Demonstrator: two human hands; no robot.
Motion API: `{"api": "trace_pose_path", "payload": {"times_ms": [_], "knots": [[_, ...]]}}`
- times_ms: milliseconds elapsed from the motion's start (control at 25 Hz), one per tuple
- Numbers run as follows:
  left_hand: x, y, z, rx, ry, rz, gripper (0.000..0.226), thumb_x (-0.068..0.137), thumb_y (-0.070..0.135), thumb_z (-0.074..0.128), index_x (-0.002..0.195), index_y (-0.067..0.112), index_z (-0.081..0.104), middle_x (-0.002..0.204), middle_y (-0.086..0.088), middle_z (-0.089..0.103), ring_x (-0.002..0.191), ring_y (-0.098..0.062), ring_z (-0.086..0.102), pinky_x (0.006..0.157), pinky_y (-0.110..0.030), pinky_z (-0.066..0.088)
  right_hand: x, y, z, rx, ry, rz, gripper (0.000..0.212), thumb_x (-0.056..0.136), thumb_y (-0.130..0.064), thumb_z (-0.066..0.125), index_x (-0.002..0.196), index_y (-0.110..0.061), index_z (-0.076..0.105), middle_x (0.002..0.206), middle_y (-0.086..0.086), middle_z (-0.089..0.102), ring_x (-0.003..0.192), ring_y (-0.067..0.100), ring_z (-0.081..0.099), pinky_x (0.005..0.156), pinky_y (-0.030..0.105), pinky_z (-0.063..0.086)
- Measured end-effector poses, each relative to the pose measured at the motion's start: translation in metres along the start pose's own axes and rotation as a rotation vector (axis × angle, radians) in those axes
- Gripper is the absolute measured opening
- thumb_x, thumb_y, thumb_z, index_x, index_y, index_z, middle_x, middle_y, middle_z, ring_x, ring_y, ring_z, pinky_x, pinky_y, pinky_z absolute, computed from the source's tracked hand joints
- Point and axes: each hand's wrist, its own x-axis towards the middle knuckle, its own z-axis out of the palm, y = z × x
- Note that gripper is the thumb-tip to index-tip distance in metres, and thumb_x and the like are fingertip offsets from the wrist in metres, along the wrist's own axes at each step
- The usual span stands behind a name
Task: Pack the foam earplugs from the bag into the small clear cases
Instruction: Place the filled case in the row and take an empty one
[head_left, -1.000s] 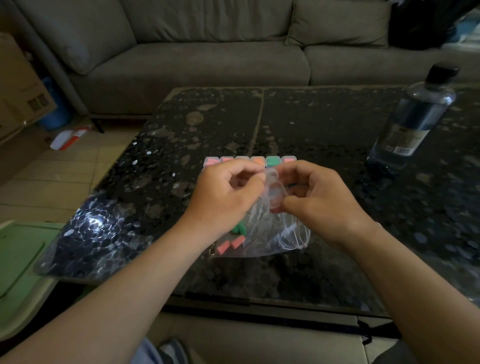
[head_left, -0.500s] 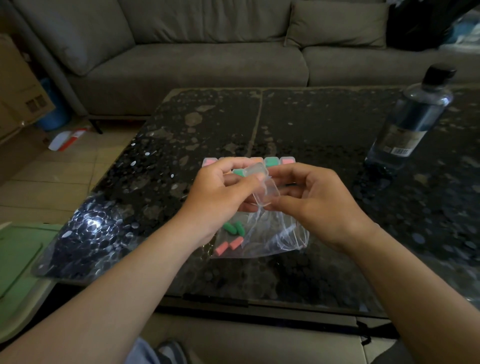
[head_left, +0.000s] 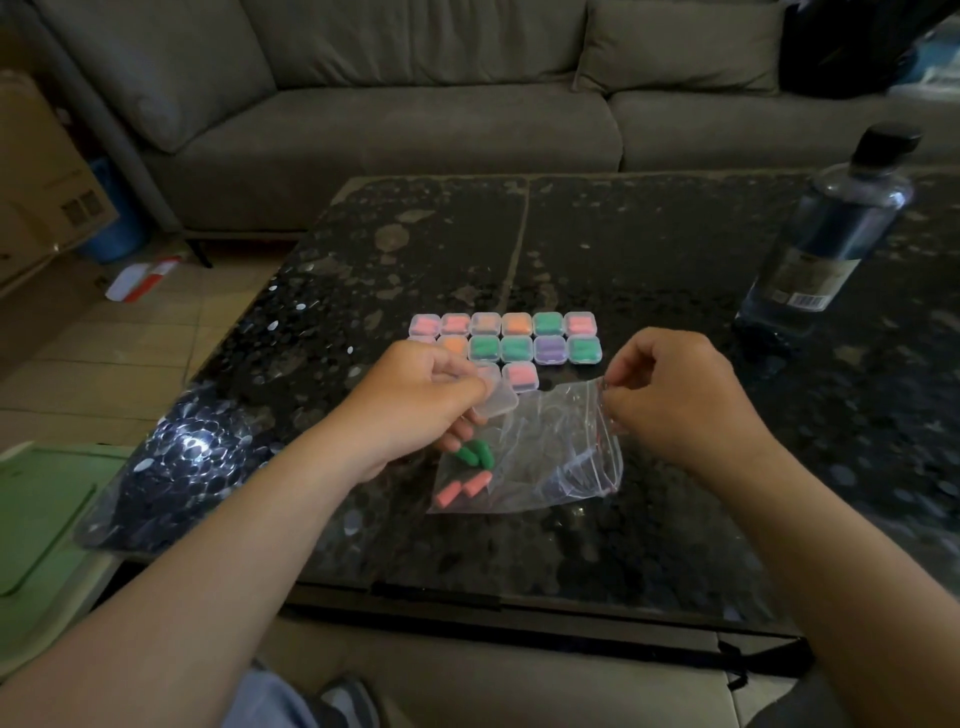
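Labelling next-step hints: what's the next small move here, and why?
Probably spread the bag open and fish out two earplugs: the right hand pinches its edge, the left hand holds a seemingly empty clear case, and the earplugs lie inside.

A dark speckled table (head_left: 649, 234) carries a clear bag (head_left: 550, 447). Just behind the bag sit rows of small clear cases (head_left: 516, 348); a black-capped bottle (head_left: 831, 234) stands well to the bag's right, farther back.
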Motion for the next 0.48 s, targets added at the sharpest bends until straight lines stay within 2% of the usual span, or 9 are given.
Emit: {"api": "trace_pose_path", "payload": {"times_ms": [80,200,360,480], "knots": [[-0.001,-0.002,-0.004,0.002,-0.034,-0.044,0.007,0.097,0.017,0.064,0.097,0.012,0.069,0.080,-0.012,0.074,0.063,-0.017,0.066,0.060,-0.034,0.059,-0.002,-0.002,0.002,0.041,-0.071,0.050,0.020,0.081,-0.001,0.074,0.079,-0.020,0.066,0.074,0.000,0.071,0.065,0.012,0.072,0.067,0.036,0.063],[-0.004,-0.002,-0.007,0.002,-0.081,-0.092,0.011,0.099,0.018,0.062,0.102,0.009,0.068,0.085,-0.015,0.072,0.068,-0.020,0.066,0.067,-0.039,0.063,-0.006,-0.007,0.005,0.129,-0.164,0.100,0.016,0.081,0.001,0.075,0.079,-0.014,0.069,0.071,0.004,0.073,0.059,0.012,0.073,0.066,0.036,0.064],[-0.005,-0.005,-0.007,0.011,-0.106,-0.122,0.013,0.100,0.020,0.062,0.109,0.010,0.065,0.094,-0.017,0.071,0.076,-0.022,0.068,0.070,-0.043,0.064,-0.010,-0.011,0.012,0.199,-0.256,0.111,0.021,0.085,-0.001,0.071,0.066,-0.010,0.072,0.064,0.008,0.073,0.060,0.018,0.073,0.065,0.034,0.063],[-0.004,-0.007,-0.006,0.001,-0.106,-0.132,0.015,0.100,0.021,0.063,0.110,0.011,0.065,0.100,-0.018,0.070,0.078,-0.022,0.068,0.070,-0.044,0.065,-0.012,-0.011,0.021,0.248,-0.371,0.132,0.025,0.094,-0.005,0.062,0.073,-0.002,0.074,0.068,0.014,0.074,0.065,0.025,0.075,0.065,0.036,0.063]]}}
